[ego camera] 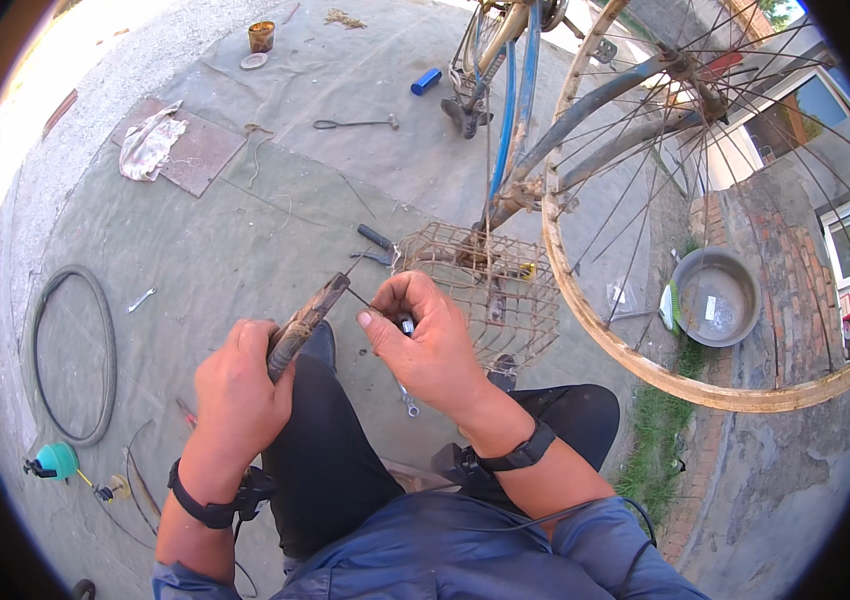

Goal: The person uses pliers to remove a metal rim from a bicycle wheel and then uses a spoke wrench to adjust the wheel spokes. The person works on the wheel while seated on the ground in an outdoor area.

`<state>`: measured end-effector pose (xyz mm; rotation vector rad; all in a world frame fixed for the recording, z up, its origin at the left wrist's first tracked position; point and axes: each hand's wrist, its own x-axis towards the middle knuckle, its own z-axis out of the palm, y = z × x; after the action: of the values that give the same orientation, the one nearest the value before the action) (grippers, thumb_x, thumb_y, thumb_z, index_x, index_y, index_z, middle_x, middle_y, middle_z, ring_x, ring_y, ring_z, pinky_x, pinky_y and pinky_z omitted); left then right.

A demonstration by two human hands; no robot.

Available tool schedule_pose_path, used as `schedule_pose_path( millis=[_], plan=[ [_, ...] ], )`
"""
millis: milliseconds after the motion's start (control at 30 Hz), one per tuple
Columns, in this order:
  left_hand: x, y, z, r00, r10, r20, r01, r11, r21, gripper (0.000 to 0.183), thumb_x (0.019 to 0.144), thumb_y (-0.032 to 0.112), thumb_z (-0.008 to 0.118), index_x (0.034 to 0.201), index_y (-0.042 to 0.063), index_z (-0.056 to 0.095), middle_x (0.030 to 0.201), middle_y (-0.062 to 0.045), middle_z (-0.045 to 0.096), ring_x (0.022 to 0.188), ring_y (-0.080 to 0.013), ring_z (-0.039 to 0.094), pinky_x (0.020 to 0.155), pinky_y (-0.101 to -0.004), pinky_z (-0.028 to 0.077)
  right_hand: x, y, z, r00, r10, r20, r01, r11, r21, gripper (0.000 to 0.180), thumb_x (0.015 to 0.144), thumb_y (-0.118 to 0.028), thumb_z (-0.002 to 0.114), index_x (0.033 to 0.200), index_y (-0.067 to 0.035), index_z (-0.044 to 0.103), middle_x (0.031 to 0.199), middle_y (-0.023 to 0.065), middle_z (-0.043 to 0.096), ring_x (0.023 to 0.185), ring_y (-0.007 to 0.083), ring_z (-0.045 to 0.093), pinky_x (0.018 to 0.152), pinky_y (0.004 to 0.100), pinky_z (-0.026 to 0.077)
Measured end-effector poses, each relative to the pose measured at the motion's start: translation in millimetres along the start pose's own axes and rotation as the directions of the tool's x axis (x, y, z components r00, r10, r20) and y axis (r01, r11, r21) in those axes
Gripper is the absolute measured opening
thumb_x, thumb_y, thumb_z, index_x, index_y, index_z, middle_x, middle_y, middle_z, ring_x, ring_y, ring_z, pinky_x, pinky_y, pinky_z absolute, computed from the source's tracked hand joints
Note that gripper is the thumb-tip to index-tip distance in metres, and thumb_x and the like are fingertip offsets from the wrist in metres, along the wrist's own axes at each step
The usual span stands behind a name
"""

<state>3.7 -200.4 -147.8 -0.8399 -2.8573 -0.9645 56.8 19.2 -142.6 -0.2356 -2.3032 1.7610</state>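
Note:
My left hand (239,375) is closed around a worn, dirty brown bar (305,322) that slants up to the right. A thin dark metal rod (362,298) crosses the bar's tip, with its end between the thumb and forefinger of my right hand (421,337). A shiny metal piece shows inside the curled right fingers. Below that hand appears the ring end of a spanner (412,409); whether both belong to one tool is hidden. Just beyond the hands, a rusty wire basket (515,315) is on the bicycle (519,150), which is upside down.
The bicycle's rusty wheel rim (597,330) arches close on my right. A tyre (39,352), a small spanner (141,299) and a teal bottle (56,461) lie left. Farther off are a hammer (357,122), a blue cylinder (426,82) and a cloth (153,142). A grey basin (717,300) stands right.

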Motion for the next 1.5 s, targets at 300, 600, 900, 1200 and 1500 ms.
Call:
schedule_pose_path(
  millis=[300,600,900,1200,1500],
  plan=[
    [7.5,-29.4,-2.8,1.000,-0.021,-0.009,0.021,1.000,0.013,0.023,0.087,0.011,0.076,0.104,0.005,0.062,0.094,-0.014,0.066,0.079,-0.0397,0.067,0.067,-0.0472,0.051,24.3,6.2,13.4,0.891,0.318,0.324,-0.420,0.849,0.322,0.019,0.107,-0.022,0.063,0.105,-0.004,0.068,0.086,0.0015,0.068,0.074,0.0069,0.063,0.060,0.0222,0.045],
    [18.6,-53.7,6.3,0.994,-0.112,0.013,0.111,0.993,0.037,0.021,0.089,0.012,0.074,0.103,0.004,0.061,0.091,-0.015,0.065,0.079,-0.0405,0.066,0.067,-0.0475,0.051,45.2,46.6,52.2,0.987,0.135,0.083,-0.145,0.981,0.129,0.012,0.102,-0.014,0.070,0.102,-0.003,0.067,0.086,0.0015,0.068,0.072,0.0069,0.061,0.062,0.0238,0.049],
    [23.5,-77.0,14.2,0.989,-0.139,0.050,0.137,0.989,0.051,0.020,0.090,0.012,0.073,0.103,0.003,0.060,0.093,-0.017,0.065,0.081,-0.0415,0.065,0.069,-0.0481,0.050,62.3,56.9,56.6,0.820,0.434,0.373,-0.567,0.705,0.426,0.020,0.106,-0.024,0.063,0.104,-0.004,0.066,0.084,0.0032,0.066,0.067,0.0094,0.062,0.052,0.0224,0.040],
    [25.2,-90.4,24.6,0.976,-0.196,0.093,0.191,0.980,0.058,0.021,0.091,0.013,0.073,0.104,0.003,0.061,0.093,-0.017,0.065,0.083,-0.0417,0.065,0.070,-0.0480,0.050,67.0,79.5,76.1,0.883,0.386,0.267,-0.468,0.769,0.436,0.014,0.102,-0.016,0.069,0.106,-0.004,0.064,0.089,0.0020,0.065,0.067,0.0087,0.062,0.052,0.0222,0.042],
    [28.3,-100.1,31.7,0.961,-0.243,0.130,0.242,0.970,0.025,0.020,0.093,0.013,0.072,0.105,0.003,0.061,0.094,-0.018,0.067,0.083,-0.0419,0.066,0.072,-0.0480,0.051,75.1,92.8,72.4,0.758,0.470,0.453,-0.644,0.648,0.406,0.016,0.106,-0.022,0.063,0.105,-0.006,0.065,0.082,0.0012,0.065,0.067,0.0072,0.062,0.051,0.0221,0.041]
  ],
)
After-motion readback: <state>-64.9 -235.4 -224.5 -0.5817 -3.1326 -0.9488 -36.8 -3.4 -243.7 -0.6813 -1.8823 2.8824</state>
